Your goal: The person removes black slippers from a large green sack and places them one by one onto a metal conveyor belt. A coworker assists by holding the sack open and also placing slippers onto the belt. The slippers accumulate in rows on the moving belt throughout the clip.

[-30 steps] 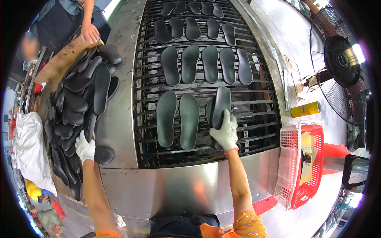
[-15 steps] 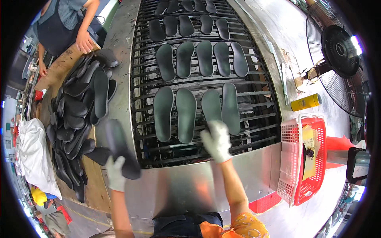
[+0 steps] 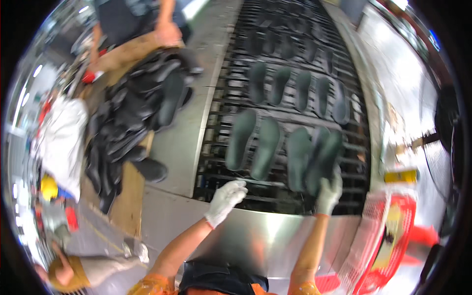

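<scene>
My right hand (image 3: 329,192), in a white glove, closes on the near end of a dark green insole (image 3: 330,156). That insole lies at the right end of the front row and overlaps a darker insole (image 3: 313,169) beside it. Just left of the pair rests another green insole (image 3: 297,155). My left hand (image 3: 226,200), also gloved, is over the front edge of the slatted conveyor (image 3: 280,194) and holds nothing; its fingers reach forward, loosely bent. Two more insoles, the outer one (image 3: 241,140) and the inner one (image 3: 267,147), lie beyond it.
Several rows of insoles (image 3: 303,91) lie farther up the conveyor. A heap of dark insoles (image 3: 125,113) covers a wooden board (image 3: 129,201) on the left. Another person's hand (image 3: 168,34) is beyond it. At right are a red and white basket (image 3: 408,231) and a yellow bottle (image 3: 400,176).
My left hand has let go of the dark insole and moved right, to the conveyor edge. My right hand has moved to the row's right end, where an extra insole now lies. The view has shifted.
</scene>
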The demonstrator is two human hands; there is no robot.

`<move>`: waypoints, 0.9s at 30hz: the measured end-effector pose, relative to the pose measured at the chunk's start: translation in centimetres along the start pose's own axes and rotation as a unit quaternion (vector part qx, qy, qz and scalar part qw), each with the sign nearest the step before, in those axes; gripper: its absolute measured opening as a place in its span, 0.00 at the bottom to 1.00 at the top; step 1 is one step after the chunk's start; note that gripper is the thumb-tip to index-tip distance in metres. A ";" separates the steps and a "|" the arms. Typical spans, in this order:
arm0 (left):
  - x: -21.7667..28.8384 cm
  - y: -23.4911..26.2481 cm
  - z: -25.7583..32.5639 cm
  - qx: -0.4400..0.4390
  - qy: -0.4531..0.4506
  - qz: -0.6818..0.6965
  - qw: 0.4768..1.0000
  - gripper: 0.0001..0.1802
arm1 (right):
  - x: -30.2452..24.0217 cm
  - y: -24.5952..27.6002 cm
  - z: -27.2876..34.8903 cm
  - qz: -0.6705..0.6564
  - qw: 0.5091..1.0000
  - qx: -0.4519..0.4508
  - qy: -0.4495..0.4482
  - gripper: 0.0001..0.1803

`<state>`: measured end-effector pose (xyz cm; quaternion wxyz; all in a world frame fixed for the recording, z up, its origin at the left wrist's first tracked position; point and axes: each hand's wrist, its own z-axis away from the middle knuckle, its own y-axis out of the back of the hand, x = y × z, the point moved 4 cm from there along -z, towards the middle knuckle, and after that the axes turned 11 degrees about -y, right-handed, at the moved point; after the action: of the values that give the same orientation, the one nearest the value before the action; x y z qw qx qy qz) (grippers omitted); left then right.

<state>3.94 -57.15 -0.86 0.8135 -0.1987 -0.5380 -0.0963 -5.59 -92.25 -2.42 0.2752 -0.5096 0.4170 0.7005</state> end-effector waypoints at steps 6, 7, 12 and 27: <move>-2.4 6.4 2.6 0.110 -0.022 -0.089 0.990 0.22 | 7.4 3.8 -11.5 0.128 0.990 -0.054 -0.017 0.28; -2.3 7.7 3.6 0.130 -0.017 -0.120 0.984 0.21 | 6.8 3.5 -11.1 0.210 0.976 -0.054 -0.034 0.28; -0.5 12.0 7.7 0.222 0.018 -0.193 0.955 0.19 | 2.1 -1.2 -3.7 0.415 0.896 0.065 0.142 0.31; 6.0 45.8 17.6 0.535 -0.253 -0.214 0.777 0.18 | -11.9 -32.5 34.1 0.289 0.738 -0.503 0.345 0.31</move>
<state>8.53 -7.99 0.59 0.5819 0.3717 -0.7177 0.0895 8.11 -46.07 3.45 -0.3992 -0.6356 0.1975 0.6306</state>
